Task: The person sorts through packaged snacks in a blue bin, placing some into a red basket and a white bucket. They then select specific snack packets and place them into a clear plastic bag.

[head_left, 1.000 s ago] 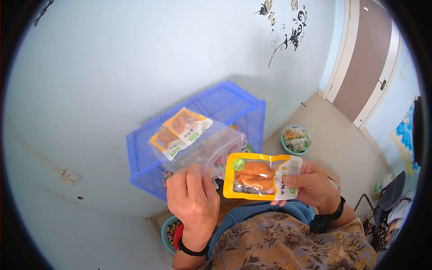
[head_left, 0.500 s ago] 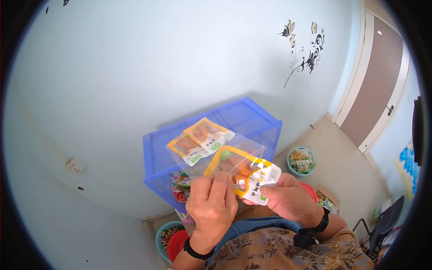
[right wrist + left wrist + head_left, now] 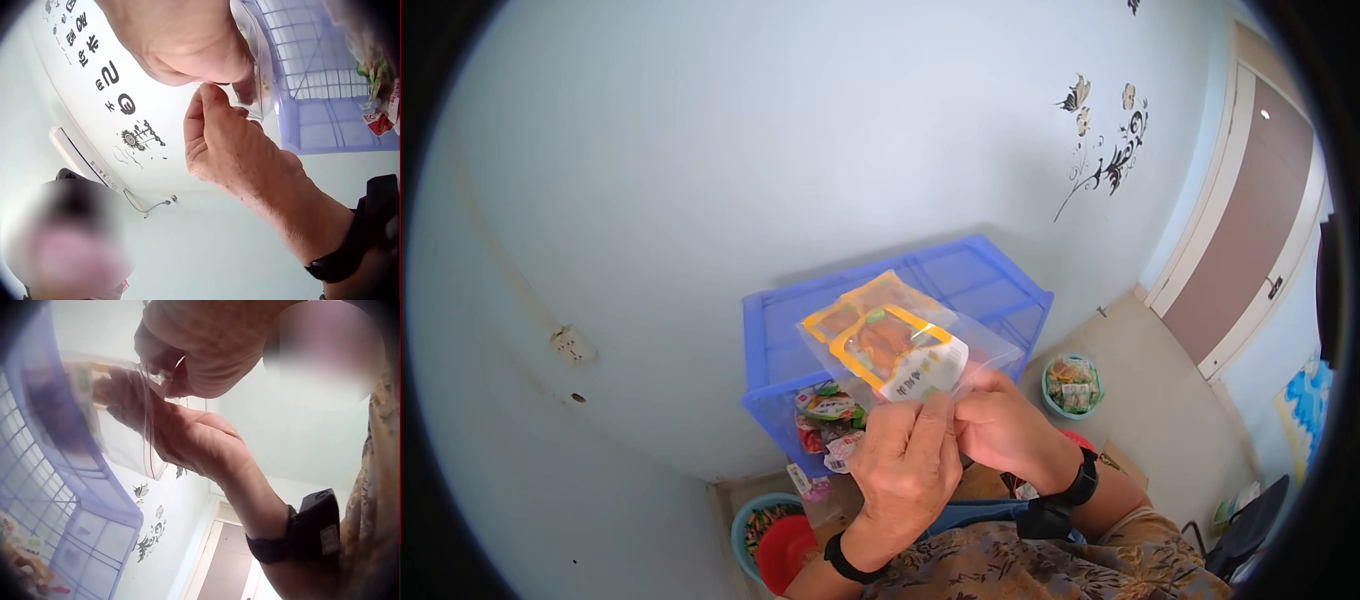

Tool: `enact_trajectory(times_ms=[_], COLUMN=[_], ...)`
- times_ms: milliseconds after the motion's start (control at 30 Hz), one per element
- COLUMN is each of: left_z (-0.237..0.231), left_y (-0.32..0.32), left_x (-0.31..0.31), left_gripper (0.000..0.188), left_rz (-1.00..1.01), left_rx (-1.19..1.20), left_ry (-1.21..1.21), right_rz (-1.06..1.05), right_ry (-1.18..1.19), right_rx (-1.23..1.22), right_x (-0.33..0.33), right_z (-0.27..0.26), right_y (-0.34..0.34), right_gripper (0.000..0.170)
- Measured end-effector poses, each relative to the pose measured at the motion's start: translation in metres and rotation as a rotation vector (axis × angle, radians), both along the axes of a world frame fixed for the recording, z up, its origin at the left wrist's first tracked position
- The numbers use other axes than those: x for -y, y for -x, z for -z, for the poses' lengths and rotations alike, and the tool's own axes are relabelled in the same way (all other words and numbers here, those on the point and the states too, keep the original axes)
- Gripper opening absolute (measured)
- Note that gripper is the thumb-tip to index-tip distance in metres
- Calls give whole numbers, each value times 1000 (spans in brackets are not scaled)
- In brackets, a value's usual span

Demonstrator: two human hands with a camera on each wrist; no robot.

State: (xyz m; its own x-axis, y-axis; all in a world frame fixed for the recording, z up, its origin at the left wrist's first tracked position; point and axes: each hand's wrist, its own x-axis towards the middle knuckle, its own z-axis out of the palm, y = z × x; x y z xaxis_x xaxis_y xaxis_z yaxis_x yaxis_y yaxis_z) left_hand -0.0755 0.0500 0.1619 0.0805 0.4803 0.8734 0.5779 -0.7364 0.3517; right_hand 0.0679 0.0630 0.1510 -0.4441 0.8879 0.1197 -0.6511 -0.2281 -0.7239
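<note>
The left hand (image 3: pixel 903 458) pinches the mouth of a clear plastic zip bag (image 3: pixel 998 350); the right hand's (image 3: pixel 1012 428) grip I cannot tell. Inside — a yellow-and-white rectangular food packet (image 3: pixel 890 345), above a blue plastic basket (image 3: pixel 990 275).

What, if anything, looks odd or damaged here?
The clear bag and front food packet show no damage. A small dark mark on the pale wall, below the socket, stands out against the plain surface; it might be a hole, but is too small to tell.
</note>
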Motion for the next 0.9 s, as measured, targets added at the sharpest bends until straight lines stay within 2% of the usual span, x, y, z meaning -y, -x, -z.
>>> enact_trajectory(times_ms=[67, 167, 200, 267, 500, 567, 600, 667, 900], left_z=[0, 1, 1, -1, 0, 0, 1, 1, 7], left_y=[0, 2, 3, 5, 6, 4, 4, 3, 4], left_x=[0, -2, -3, -4, -4, -5, -5, -6, -8], left_gripper=[23, 22, 22, 22, 21, 22, 22, 22, 21], left_rz=[35, 40, 36, 82, 113, 131, 136, 149, 203], left_rx=[29, 38, 41, 40, 45, 50, 49, 38, 39], left_ry=[24, 20, 21, 29, 63, 58, 61, 41, 70], right_rz=[219, 288, 284, 239, 181, 222, 226, 153, 180], right_ry=[146, 161, 163, 203, 142, 168, 172, 194, 225], right_rx=[17, 96, 100, 325, 475, 658, 658, 871, 854], right_x=[-3, -10, -14, -21, -34, -40, -41, -40, -47], right_z=[-17, -12, -8, -4, -17, -18, -26, -47, -20], right_y=[22, 31, 28, 20, 20, 23, 25, 31, 29], right_gripper=[28, 20, 20, 24, 33, 40, 40, 42, 39])
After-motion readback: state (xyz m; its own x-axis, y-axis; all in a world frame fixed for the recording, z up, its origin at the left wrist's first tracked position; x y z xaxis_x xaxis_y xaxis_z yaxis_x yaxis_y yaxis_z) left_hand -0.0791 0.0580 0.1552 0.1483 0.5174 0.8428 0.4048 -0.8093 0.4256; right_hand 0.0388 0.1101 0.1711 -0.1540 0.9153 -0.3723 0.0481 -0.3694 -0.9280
